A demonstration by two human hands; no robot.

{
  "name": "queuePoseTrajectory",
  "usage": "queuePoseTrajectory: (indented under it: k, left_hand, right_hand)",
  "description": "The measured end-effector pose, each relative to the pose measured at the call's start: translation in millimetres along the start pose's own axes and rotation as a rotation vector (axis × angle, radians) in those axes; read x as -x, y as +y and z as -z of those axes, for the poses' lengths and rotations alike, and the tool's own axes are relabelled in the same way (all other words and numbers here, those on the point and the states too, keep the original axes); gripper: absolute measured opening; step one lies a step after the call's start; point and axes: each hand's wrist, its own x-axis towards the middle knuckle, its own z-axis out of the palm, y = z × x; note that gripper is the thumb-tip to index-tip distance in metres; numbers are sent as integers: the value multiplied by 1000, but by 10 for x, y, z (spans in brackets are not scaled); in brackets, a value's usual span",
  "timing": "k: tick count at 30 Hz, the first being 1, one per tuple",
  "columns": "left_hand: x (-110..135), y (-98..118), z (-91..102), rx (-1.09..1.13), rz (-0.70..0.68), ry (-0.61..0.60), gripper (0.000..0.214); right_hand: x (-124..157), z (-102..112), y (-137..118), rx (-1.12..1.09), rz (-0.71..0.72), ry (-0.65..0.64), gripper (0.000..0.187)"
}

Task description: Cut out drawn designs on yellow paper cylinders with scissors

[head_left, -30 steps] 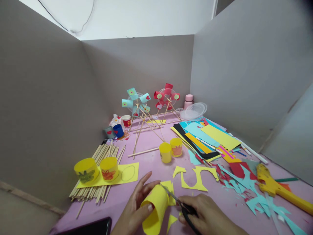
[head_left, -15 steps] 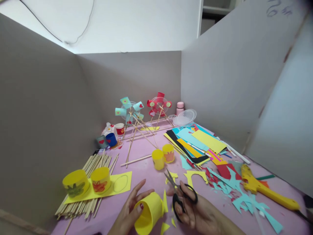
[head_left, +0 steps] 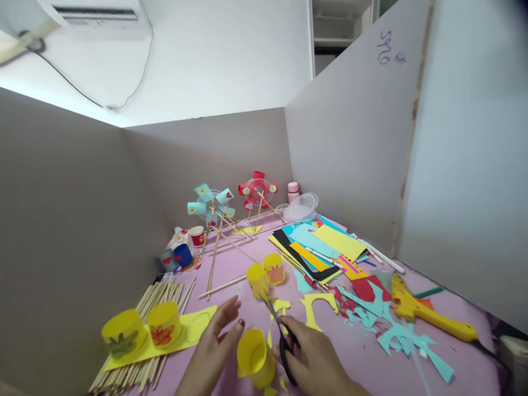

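Note:
A rolled yellow paper cylinder (head_left: 254,357) stands near the front edge of the pink table (head_left: 355,357). My left hand (head_left: 214,346) rests against the cylinder's left side, thumb on its rim, the other fingers stretched out. My right hand (head_left: 313,360) grips black-handled scissors (head_left: 277,329), whose blades point up and away just right of the cylinder. Small yellow paper offcuts (head_left: 313,308) lie just beyond my hands.
Two yellow paper cups (head_left: 266,275) stand mid-table; two wider yellow rings (head_left: 140,333) sit on a yellow sheet over a pile of wooden sticks (head_left: 165,297). Coloured paper sheets (head_left: 317,247), scraps and a yellow glue gun (head_left: 429,316) lie right. Two stick-and-paper wheels (head_left: 231,201) stand at the back. Grey partitions enclose the table.
The camera tilted upward. My right hand drew the scissors out of the cylinder's edge and swung them beside it. The cylinder turned upright under my left hand.

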Motion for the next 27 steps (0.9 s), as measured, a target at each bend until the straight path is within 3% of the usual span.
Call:
queuePoseTrajectory:
  k: [2, 5, 9, 12, 18, 22, 24, 27]
  left_hand:
    - [-20, 189, -82, -196, -122, 3, 60]
    - [-102, 368, -225, -457, -348, 21, 54]
    - [-320, 448, -372, -644, -504, 4, 19]
    - [-471, 491, -427, -641, -507, -9, 16]
    - [-571, 681, -500, -575, -432, 102, 27]
    - [-623, 754, -636, -531, -407, -14, 25]
    - [-643, 754, -671, -520, -413, -76, 40]
    - [-588, 718, -589, -509, -375, -63, 50]
  right_hand:
    - [19, 23, -8, 253, 71, 22, 45]
    - [25, 44, -34, 398, 58, 37, 51]
    - [1, 59, -65, 480, 36, 67, 52]
    - [-19, 77, -65, 483, 24, 87, 47]
    - [-40, 159, -49, 328, -31, 75, 40]
    - [-60, 178, -6, 157, -56, 85, 35]
    - [-78, 160, 30, 79, -74, 74, 31]
    - [-113, 111, 84, -110, -111, 31, 19]
